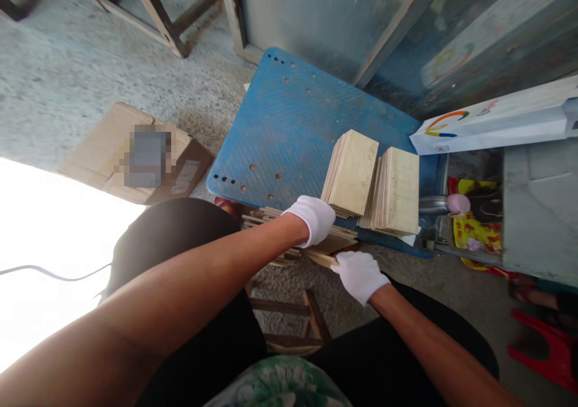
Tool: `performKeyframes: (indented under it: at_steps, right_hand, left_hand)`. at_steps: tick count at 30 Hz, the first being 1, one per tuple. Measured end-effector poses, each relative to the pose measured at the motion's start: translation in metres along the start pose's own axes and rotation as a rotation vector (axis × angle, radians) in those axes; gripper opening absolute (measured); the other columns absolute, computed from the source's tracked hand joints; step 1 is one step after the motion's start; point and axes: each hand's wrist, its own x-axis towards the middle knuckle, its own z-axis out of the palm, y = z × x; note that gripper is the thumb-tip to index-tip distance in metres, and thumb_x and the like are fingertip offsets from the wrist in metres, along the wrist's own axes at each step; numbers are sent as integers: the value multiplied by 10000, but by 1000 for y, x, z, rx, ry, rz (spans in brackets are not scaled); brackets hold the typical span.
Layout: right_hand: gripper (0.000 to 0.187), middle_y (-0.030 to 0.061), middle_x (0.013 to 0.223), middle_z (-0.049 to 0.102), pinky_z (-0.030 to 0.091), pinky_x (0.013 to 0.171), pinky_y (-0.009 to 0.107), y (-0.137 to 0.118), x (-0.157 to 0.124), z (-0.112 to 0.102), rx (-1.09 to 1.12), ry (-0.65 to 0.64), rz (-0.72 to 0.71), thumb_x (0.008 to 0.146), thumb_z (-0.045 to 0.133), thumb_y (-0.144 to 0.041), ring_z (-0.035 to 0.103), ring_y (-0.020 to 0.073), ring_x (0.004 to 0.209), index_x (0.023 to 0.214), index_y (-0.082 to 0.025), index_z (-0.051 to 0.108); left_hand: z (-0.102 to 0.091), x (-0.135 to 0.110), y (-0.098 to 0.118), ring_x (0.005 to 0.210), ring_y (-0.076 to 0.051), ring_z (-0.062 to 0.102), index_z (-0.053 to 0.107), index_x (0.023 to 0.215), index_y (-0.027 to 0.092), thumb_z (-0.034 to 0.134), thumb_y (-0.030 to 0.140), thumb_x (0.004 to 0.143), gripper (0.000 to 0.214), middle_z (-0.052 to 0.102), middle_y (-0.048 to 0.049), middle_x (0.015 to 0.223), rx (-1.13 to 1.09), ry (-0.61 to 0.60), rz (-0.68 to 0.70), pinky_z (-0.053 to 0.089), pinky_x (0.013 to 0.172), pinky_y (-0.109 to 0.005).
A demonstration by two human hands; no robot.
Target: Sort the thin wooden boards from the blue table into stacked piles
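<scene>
Both my hands wear white gloves. My left hand [313, 217] lies curled over a loose pile of thin wooden boards [336, 241] at the near edge of a blue platform [289, 124]. My right hand [360, 274] grips the near end of the same pile, fingers closed round a slat. Just beyond my hands, two neat stacks of pale plywood pieces [351, 172] [395, 191] lean on the blue platform.
A cardboard box [135, 157] lies on the concrete floor to the left. A white carton [497, 121] rests at the right above a grey block [539, 208]. A red plastic stool [548, 347] stands at the lower right, a wooden stool frame [293, 323] between my knees.
</scene>
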Motion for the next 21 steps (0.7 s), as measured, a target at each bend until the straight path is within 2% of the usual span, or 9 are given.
performKeyframes:
  at_steps: [3, 7, 14, 21]
  right_hand:
    - [310, 188, 910, 701, 537, 705, 434, -7, 30, 14, -16, 38, -76, 912, 483, -332, 695, 340, 842, 957, -118, 703]
    - [287, 227, 923, 700, 538, 739, 443, -18, 55, 21, -21, 27, -102, 894, 498, -246, 697, 346, 865, 987, -77, 711]
    - [350, 302, 960, 678, 538, 737, 489, -31, 77, 21, -43, 21, -81, 844, 400, -26, 686, 377, 921, 1019, -3, 703]
    - [323, 267, 954, 695, 541, 722, 485, -26, 90, 30, -37, 27, -97, 852, 437, -55, 695, 364, 893, 1019, -47, 714]
  left_hand:
    - [1, 1, -2, 943, -364, 678, 725, 1064, 67, 556, 217, 833, 323, 710, -221, 992, 3, 12, -5, 544, 767, -445]
    - [2, 3, -1, 937, -358, 680, 733, 1040, 77, 574, 210, 822, 301, 711, -219, 977, 6, 3, -5, 543, 761, -432]
    - [3, 6, 0, 935, -355, 681, 730, 1042, 62, 550, 216, 852, 303, 713, -213, 967, 0, -12, -22, 544, 756, -436]
    - [1, 5, 2, 944, -358, 680, 733, 1040, 61, 550, 202, 855, 296, 711, -224, 975, -4, -13, -21, 538, 768, -439]
